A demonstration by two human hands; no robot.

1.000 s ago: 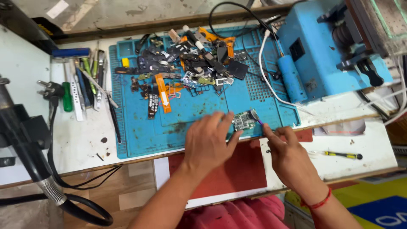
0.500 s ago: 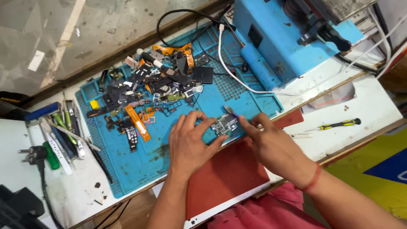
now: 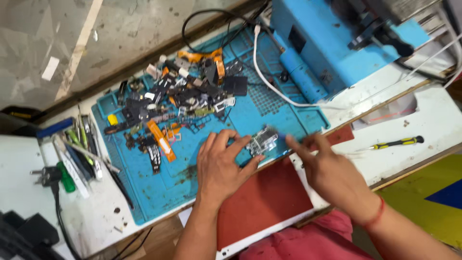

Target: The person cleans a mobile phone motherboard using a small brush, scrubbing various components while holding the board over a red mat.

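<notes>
My left hand (image 3: 221, 166) rests on the blue work mat (image 3: 276, 113), and its fingertips pinch a small metal circuit part (image 3: 262, 141) against the mat. My right hand (image 3: 327, 168) comes in from the right. Its fingers are pinched around a thin tool whose blurred tip (image 3: 279, 133) is at the part's right edge. A red thread circles the right wrist. Both forearms cross a dark red pad (image 3: 264, 202) at the table's near edge.
A heap of small phone parts and orange flex strips (image 3: 183, 101) lies on the mat's far left. A blue machine (image 3: 327, 43) with a white cable (image 3: 269, 86) stands behind. A yellow-black screwdriver (image 3: 394, 143) lies right; hand tools (image 3: 77, 149) lie left.
The view has swung and tilted, so the bench now runs diagonally. Both hands stay on the small part; the right hand has shifted slightly and is blurred by motion.
</notes>
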